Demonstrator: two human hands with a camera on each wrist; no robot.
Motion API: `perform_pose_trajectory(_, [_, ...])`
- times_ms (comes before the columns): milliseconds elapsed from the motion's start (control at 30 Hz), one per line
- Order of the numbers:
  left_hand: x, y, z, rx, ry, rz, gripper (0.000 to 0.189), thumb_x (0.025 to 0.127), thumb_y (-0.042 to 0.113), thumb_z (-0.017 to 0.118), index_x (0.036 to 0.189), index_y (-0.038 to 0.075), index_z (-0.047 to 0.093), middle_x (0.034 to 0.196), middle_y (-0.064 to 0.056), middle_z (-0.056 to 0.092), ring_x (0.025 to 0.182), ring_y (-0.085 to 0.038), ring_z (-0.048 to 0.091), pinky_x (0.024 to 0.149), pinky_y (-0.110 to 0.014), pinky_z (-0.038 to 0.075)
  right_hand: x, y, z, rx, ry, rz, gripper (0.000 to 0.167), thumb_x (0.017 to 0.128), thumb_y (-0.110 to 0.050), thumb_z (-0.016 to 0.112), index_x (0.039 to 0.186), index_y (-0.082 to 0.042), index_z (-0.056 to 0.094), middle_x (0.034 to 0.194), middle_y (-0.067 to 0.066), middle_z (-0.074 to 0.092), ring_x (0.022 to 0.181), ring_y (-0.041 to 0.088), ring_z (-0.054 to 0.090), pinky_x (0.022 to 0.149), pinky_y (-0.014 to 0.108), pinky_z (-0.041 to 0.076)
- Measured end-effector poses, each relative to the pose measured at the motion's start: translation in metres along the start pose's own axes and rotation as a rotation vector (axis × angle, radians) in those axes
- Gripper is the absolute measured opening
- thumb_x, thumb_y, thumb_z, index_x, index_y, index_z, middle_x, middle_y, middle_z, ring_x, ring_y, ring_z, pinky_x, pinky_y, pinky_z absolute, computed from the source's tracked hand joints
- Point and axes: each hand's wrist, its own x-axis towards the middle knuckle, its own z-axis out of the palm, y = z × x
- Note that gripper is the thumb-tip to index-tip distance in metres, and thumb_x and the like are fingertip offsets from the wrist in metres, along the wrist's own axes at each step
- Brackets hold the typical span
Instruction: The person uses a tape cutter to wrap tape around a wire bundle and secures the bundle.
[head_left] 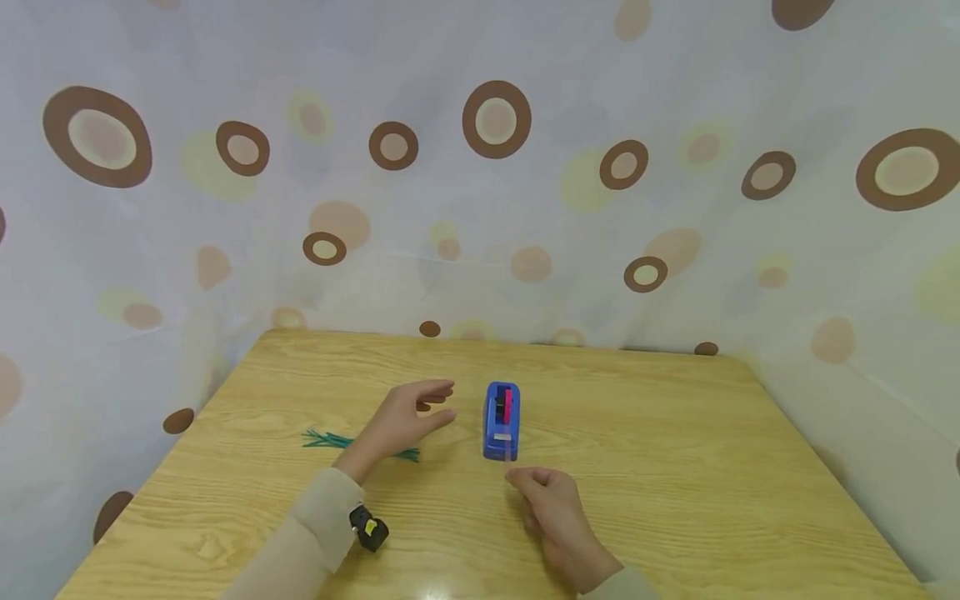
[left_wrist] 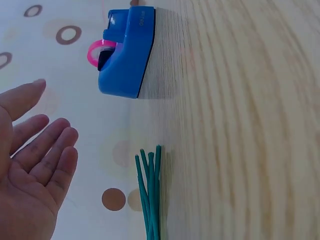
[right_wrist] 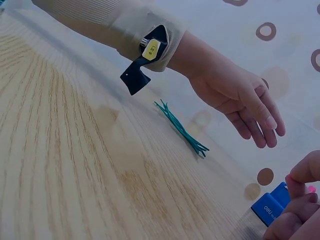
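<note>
Okay, leftmost on my feed: green sticks (right_wrist: 181, 128) bunched on the table (head_left: 675, 467), left wrist crossing over them in the head view. Wrist views show them clear of the fingers; if I drop that arm too low, it could sweep and scatter the bunch.

Next, left hand (head_left: 403, 421): grip apart, thumb spread from fingers, nothing in it, just left of the blue tape dispenser (head_left: 492, 423). So nothing braces the dispenser, which sits near mid-table, cutter (head_left: 502, 437) end toward me. A hard pull could drag or tip it, I reckon, and the pink roll (head_left: 507, 407) might overrun and feed too much.

Tape strip (head_left: 507, 452) runs faintly off it to the right hand (head_left: 553, 510), whose thumb and forefinger are together, apparently clamped on the free end. Likely trouble: tape curling onto itself, sticking to my fingertips, or tearing crooked if I twist the pull. Can't tell how firm that pinch is; a weak one could let the end slip.
</note>
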Motion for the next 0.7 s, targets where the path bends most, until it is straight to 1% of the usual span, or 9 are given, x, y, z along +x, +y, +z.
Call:
perform_pose_trajectory(100, [-0.002,-0.004,-0.006,0.013,-0.02,0.014,0.05,0.094,0.029,0.069,0.14,0.012,0.056,0.133,-0.006,0.062,0.116,-0.022,0.06,0.094,-0.043,0.048,-0.001,0.0,0.001,0.008,0.001,-0.006,0.027,0.091,-0.016,0.068,0.101,0.009,0.067,0.054,-0.007,0.035,0.045,0.006,0.028,0.042,0.02,0.025])
perform_pose_trajectory(200, [-0.005,-0.007,-0.012,0.024,-0.036,0.017,0.051,0.095,0.031,0.069,0.141,0.014,0.056,0.134,-0.005,0.06,0.117,-0.021,0.06,0.094,-0.043,0.048,0.0,-0.001,0.0,0.002,-0.002,-0.001,0.027,0.092,-0.016,0.068,0.102,0.01,0.067,0.055,-0.007,0.035,0.045,0.006,0.028,0.042,0.02,0.025])
perform_pose_trajectory(333, [-0.008,-0.012,-0.019,0.03,-0.05,0.014,0.051,0.095,0.032,0.068,0.141,0.014,0.055,0.136,-0.005,0.06,0.118,-0.02,0.059,0.095,-0.043,0.047,0.001,0.0,-0.001,-0.014,-0.004,0.016,0.03,0.093,-0.018,0.068,0.105,0.01,0.067,0.056,-0.006,0.035,0.047,0.007,0.029,0.043,0.021,0.026])
perform_pose_trajectory(600, [-0.012,-0.018,-0.031,0.031,-0.073,0.029,0.054,0.094,0.034,0.068,0.142,0.012,0.055,0.134,-0.005,0.06,0.118,-0.021,0.059,0.096,-0.044,0.047,0.003,0.0,-0.002,-0.008,-0.023,0.012,0.026,0.092,-0.019,0.069,0.097,0.007,0.068,0.055,-0.007,0.035,0.047,0.007,0.028,0.043,0.021,0.025])
perform_pose_trajectory(700, [-0.015,-0.021,-0.036,0.032,-0.077,0.023,0.054,0.094,0.035,0.069,0.141,0.013,0.055,0.133,-0.004,0.061,0.117,-0.021,0.059,0.096,-0.045,0.047,0.003,0.001,-0.002,-0.011,-0.029,0.012,0.026,0.093,-0.019,0.069,0.096,0.006,0.068,0.056,-0.006,0.035,0.047,0.007,0.028,0.043,0.022,0.025])
